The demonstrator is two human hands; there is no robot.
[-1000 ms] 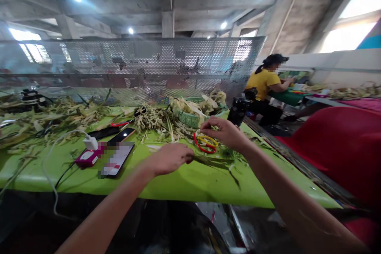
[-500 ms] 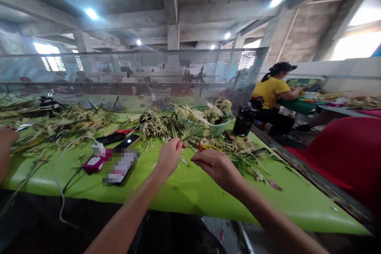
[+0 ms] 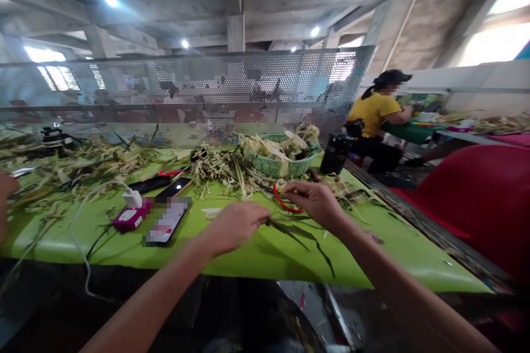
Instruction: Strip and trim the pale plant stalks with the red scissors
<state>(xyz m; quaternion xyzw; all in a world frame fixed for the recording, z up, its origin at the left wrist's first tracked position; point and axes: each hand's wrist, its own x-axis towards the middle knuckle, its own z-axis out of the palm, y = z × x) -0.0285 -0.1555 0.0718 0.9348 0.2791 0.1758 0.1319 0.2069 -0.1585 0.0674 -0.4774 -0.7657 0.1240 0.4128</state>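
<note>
My left hand (image 3: 236, 227) is closed with its fingertips on a few dark green, narrow leaf strips (image 3: 304, 234). Their loose ends trail to the right, low over the table. To the right, my right hand (image 3: 317, 201) is pinched, fingertips pointing left; whatever it may hold is too small to make out. A curved red tool handle (image 3: 285, 207) shows just beside and below those fingertips, and its other end is hidden. Behind the hands stands a green plastic basket (image 3: 269, 166) heaped with pale dried husks (image 3: 271, 148). A pile of shredded husk (image 3: 219, 168) lies to its left.
On the green table (image 3: 256, 265) lie two phones, one a lit phone (image 3: 168, 223), and a pink power block (image 3: 130, 218) with a white cable. A black container (image 3: 334, 154) stands right of the basket. Another person's hand (image 3: 6, 185) is at the far left; a red chair (image 3: 467, 198) is on the right.
My left hand has come nearer and lower, turning rightward, and leaf strips now trail from it. My right hand has shifted slightly, fingertips lifted and pinched. The view has tilted down a little.
</note>
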